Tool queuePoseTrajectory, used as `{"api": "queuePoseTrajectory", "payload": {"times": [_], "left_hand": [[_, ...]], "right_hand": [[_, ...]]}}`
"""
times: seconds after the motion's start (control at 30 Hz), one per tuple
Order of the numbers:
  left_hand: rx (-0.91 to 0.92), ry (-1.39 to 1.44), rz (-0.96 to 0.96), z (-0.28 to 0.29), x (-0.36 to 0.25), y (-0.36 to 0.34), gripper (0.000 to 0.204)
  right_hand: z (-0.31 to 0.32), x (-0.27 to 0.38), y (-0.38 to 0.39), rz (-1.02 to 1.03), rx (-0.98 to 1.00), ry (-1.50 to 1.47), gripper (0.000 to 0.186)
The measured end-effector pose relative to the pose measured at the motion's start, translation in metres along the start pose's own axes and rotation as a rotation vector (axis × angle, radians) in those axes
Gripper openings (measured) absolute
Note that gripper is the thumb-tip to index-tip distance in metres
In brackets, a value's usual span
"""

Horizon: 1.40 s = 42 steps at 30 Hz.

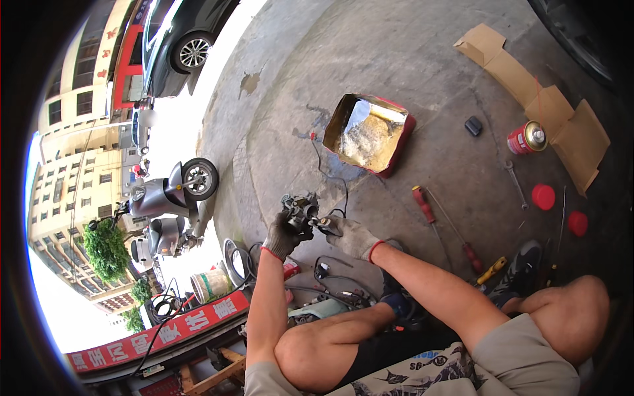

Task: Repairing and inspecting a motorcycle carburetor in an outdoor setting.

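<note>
My left hand point(284, 236), in a dark, dirty work glove with a red cuff, grips a grey metal carburetor point(300, 206) from below and holds it up off the floor. My right hand point(353, 237), in a paler grey glove, is closed at the carburetor's right side. A small dark and metallic piece shows at its fingertips; its kind is unclear. A thin black cable point(345, 191) with a red end runs from near my right hand toward a cut-open metal tin point(412, 125) holding cloudy, foamy liquid. The tin stands on the concrete beyond my hands.
To the right lie red-handled screwdrivers point(424, 204), a wrench point(516, 185), a spray can point(526, 138), red caps point(543, 197), a small black box point(473, 125) and flattened cardboard point(508, 76). Hoses point(330, 270) lie near my legs. A scooter point(158, 197) and a car point(173, 49) stand at left.
</note>
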<state>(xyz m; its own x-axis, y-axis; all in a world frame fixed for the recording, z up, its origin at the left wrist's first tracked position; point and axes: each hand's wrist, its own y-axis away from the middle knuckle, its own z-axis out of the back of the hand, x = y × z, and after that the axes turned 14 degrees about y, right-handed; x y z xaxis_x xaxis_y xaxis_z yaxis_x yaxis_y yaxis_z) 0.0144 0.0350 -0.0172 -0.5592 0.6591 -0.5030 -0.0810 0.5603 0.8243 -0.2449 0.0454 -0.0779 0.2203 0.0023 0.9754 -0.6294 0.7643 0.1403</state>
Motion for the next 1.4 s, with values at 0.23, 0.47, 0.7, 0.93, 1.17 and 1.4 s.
{"api": "queuePoseTrajectory", "payload": {"times": [0.23, 0.47, 0.7, 0.93, 1.17, 1.4], "left_hand": [[-0.045, -0.007, 0.008, -0.023, 0.007, -0.003, 0.039], [-0.075, -0.038, -0.028, -0.033, 0.006, 0.004, 0.043], [-0.082, -0.04, -0.014, -0.033, 0.008, -0.003, 0.043], [-0.015, 0.149, -0.032, -0.015, 0.01, 0.006, 0.055], [0.043, 0.4, -0.005, -0.012, 0.006, 0.013, 0.055], [0.081, 0.288, 0.013, -0.02, 0.01, 0.006, 0.051]], "right_hand": [[-0.003, -0.017, -0.004, 0.034, -0.037, 0.041, 0.049], [0.019, -0.005, -0.001, -0.217, 0.111, 0.198, 0.052], [0.007, -0.022, -0.005, -0.102, -0.005, 0.181, 0.043], [0.003, -0.018, -0.002, -0.09, -0.099, 0.148, 0.047], [0.012, -0.011, -0.006, -0.1, -0.258, 0.093, 0.045], [0.016, 0.006, -0.005, -0.066, -0.113, -0.005, 0.039]]}}
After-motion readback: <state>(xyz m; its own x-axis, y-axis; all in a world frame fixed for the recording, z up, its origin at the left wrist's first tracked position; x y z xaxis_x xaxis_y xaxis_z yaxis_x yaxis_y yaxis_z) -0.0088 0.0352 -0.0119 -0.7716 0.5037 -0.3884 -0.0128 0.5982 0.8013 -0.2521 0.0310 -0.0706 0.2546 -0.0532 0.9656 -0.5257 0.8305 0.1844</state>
